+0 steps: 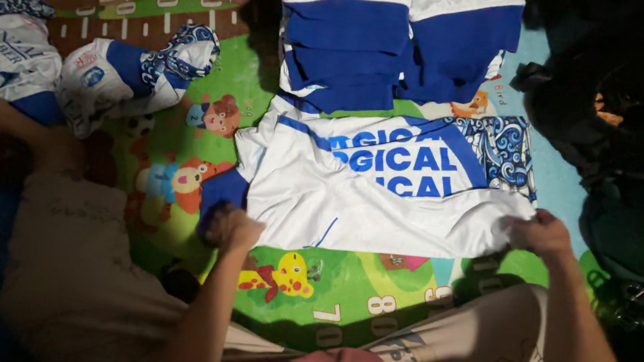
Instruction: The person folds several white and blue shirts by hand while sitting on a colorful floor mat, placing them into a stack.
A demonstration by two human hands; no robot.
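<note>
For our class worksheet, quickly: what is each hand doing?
Left hand: closed on the white-and-blue fabric jersey, at its blue sleeve.
Right hand: closed on the jersey's edge.

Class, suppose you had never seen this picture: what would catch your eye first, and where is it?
First, the white and blue jersey spread flat in the middle, the left hand gripping its lower left edge and the right hand its right edge. Next, the bright cartoon play mat underneath, green with animals and numbers. Then the stack of folded jerseys at the top, and two rolled ones on the left.
</note>
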